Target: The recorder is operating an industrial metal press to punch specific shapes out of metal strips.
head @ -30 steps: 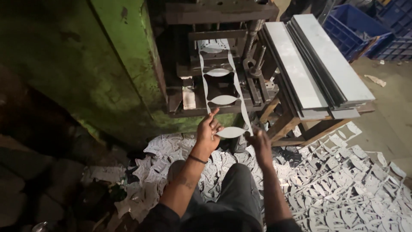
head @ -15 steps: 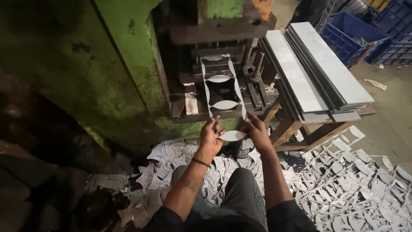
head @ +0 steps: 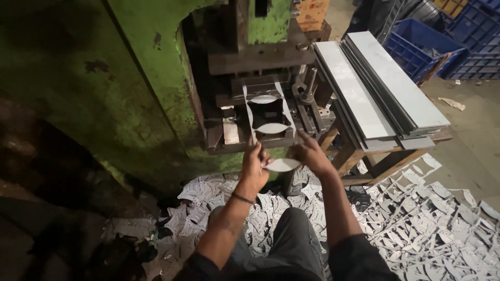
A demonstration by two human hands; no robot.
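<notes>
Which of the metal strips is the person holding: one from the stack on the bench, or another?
Another: the punched strip in the green press, gripped by both hands. The stacked strips lie untouched, uncut.

Dull grey sheet-metal strip, chipped green painted steel press, smooth metal sheets, blue plastic crates

The punched metal strip has been pushed deeper into the green press: a second ago several cut-out holes showed in front of the die, now fewer lie outside it. The left hand has closed its grip on the strip's near end. The right hand, then lower and off the strip, has come up to hold the strip's right edge.
</notes>
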